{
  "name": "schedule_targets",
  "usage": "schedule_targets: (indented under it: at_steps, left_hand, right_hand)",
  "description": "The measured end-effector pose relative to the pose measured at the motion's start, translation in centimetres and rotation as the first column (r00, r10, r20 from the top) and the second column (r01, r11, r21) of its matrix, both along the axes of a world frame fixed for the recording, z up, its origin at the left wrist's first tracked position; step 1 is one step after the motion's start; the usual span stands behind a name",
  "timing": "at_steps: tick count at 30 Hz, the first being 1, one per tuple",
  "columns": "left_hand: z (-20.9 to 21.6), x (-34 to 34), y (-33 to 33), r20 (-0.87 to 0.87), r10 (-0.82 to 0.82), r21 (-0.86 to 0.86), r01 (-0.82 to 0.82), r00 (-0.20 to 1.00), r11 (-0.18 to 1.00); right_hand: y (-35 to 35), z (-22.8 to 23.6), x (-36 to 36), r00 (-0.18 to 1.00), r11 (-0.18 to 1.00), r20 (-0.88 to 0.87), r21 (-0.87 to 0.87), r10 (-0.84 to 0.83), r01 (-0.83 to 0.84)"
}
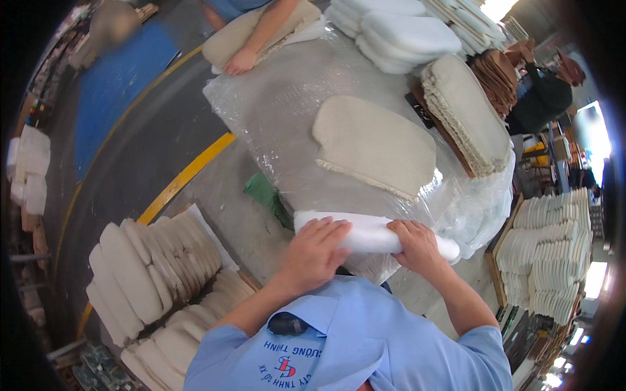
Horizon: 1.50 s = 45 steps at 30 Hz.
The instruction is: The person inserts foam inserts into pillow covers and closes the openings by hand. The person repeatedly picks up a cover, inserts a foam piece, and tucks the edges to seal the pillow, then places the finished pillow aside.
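At the near edge of the plastic-covered table, a soft white foam pad point(373, 236) lies crosswise, looking folded or rolled. My left hand point(318, 251) is laid over its left part, fingers together and wrapped over the top, with the thumb on the near side. Toward its right end, my right hand point(415, 246) grips it with the fingers bent over it. Just beyond the pad, a beige fabric cushion cover point(375, 144) with a frayed near edge is spread flat on the table. The underside of the pad is hidden.
Beige covers point(466, 114) are stacked at the table's right, with brown ones point(493, 81) behind. White pads point(407, 39) are piled at the far side. Another person's hand point(241, 60) rests on a beige cushion. Cushion stacks stand lower left point(153, 267) and right point(544, 251).
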State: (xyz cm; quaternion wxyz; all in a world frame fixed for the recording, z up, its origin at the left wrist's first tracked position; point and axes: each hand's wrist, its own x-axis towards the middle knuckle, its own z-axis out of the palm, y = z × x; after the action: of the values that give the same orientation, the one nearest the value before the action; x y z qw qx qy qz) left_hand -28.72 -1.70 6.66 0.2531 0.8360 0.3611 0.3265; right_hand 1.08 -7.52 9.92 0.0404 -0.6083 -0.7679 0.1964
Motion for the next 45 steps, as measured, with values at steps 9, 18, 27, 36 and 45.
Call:
schedule_targets:
  at_steps: [9,18,27,36,45]
  left_hand:
    - [2.0,5.0,5.6,-0.469,-0.445,-0.342,0.308,0.763,0.888]
    - [3.8,8.1,10.8,-0.49,-0.694,-0.653,0.305,0.527,0.693]
    - [3.5,11.2,2.0,-0.581,-0.303,0.103,0.438,0.755,0.893]
    - [3.1,12.3,2.1,-0.584,-0.311,-0.03,0.363,0.75,0.931]
    - [1.0,11.6,-3.9,-0.453,-0.32,0.078,0.395,0.832,0.915]
  right_hand:
    - [1.1,2.4,2.6,0.993,0.993,-0.021,0.017,0.116,-0.115]
    - [5.7,3.9,0.9,0.975,0.935,-0.219,-0.35,-0.03,-0.05]
    - [-5.1,4.7,15.8,0.938,0.956,-0.184,-0.057,-0.294,0.288]
    - [-10.8,0.7,12.9,0.865,0.872,-0.112,-0.095,-0.489,0.481]
    - [-5.8,2.0,18.4,0.836,0.936,-0.439,-0.271,-0.328,0.225]
